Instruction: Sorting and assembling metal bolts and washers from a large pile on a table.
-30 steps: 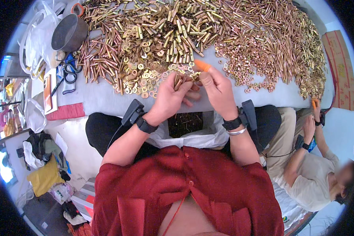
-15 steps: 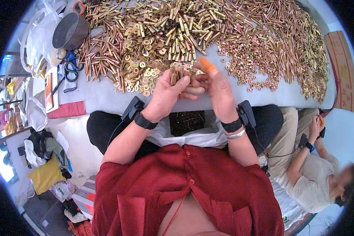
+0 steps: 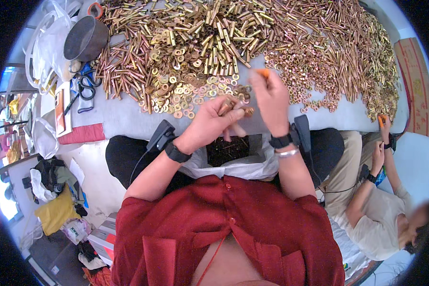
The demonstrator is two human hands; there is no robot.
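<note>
My left hand is closed round a few brass-coloured metal pieces that look like short tubes or anchor bolts. Their ends poke out past the fingers, above the near table edge. My right hand is raised just right of them, apart from the left, fingers curled and smeared by motion. An orange cover sits on one fingertip; whether it pinches something small cannot be made out. Flat washers lie beyond my left hand, a pile of metal sleeves farther back, and small nuts to the right.
A white sack with dark contents hangs open between my knees. At the left stand a dark metal bowl, scissors and plastic bags. A co-worker reaches to the table's right end, near a cardboard piece.
My left hand has come down toward me with the metal pieces. My right hand has drawn away from it, fingers now curled. The co-worker's hand has moved up to the table edge.
</note>
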